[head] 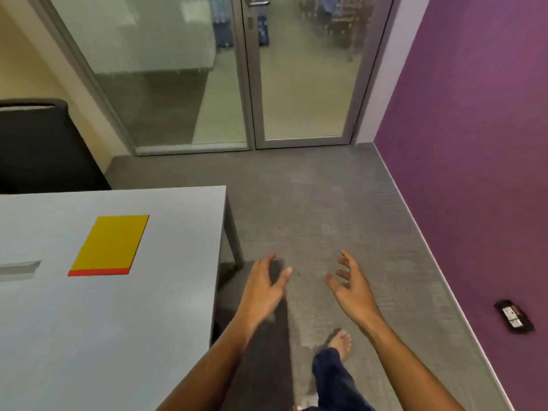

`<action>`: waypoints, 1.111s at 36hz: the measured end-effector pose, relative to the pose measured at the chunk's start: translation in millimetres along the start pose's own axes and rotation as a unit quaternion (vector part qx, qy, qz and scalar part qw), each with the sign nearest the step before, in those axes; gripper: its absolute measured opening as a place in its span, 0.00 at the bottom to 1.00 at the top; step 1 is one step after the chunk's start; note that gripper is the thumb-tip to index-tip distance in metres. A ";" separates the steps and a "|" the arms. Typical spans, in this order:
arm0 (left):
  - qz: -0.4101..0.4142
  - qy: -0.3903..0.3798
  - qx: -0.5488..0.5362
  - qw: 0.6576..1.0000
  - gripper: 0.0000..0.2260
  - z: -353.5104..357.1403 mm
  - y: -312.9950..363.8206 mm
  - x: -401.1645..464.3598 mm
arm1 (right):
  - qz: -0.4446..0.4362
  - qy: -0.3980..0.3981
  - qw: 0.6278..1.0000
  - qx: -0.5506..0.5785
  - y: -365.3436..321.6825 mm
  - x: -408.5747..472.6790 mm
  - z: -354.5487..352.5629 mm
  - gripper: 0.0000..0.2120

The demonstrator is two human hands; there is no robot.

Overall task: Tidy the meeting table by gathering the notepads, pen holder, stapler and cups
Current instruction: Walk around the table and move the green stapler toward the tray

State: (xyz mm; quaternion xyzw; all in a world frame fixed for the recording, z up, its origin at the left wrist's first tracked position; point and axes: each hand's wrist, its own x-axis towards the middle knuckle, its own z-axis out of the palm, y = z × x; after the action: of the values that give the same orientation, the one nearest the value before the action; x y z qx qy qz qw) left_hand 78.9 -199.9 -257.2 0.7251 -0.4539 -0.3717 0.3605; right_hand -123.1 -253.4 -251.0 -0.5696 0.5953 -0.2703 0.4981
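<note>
One yellow notepad (109, 244) lies flat near the table (166, 292)'s far right corner, long axis running away from the person. Left hand (262, 284), nearer, hangs past the right edge, fingers loose, holding nothing; right hand (348, 281) likewise, farther off over carpet.

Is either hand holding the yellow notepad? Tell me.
No: the notepad lies flat on the table, and both the left hand and right hand hang open over the floor.

left hand (262, 284) loosely open, right hand (350, 284) open, fingers spread
</note>
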 end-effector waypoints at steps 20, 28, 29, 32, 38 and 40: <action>-0.089 0.185 0.016 0.979 0.30 -58.1 38.8 247.4 | -0.140 -0.203 0.967 -0.067 -126.2 308.4 66.5 0.34; -0.103 0.217 -0.013 0.971 0.29 -72.4 47.4 332.5 | -0.157 -0.239 0.955 -0.077 -166.8 394.0 92.6 0.34; -0.105 0.221 -0.016 0.970 0.28 -76.5 47.1 346.1 | -0.155 -0.244 0.954 -0.077 -171.9 405.9 97.1 0.34; -0.107 0.232 -0.026 0.967 0.27 -91.4 41.9 387.7 | -0.170 -0.247 0.950 -0.088 -185.6 440.8 113.4 0.33; -0.103 0.228 0.003 0.968 0.27 -133.8 28.2 478.8 | -0.177 -0.250 0.945 -0.119 -219.1 521.3 157.8 0.32; -0.110 0.225 0.005 0.968 0.27 -150.3 24.2 502.8 | -0.174 -0.258 0.942 -0.128 -229.8 543.9 173.5 0.32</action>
State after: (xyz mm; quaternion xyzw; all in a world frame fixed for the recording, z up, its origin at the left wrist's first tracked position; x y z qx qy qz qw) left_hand 356.4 -645.7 -273.2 0.8372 -0.2810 -0.2343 0.4066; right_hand 206.1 -773.2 -263.8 -0.7734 0.3673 -0.1185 0.5029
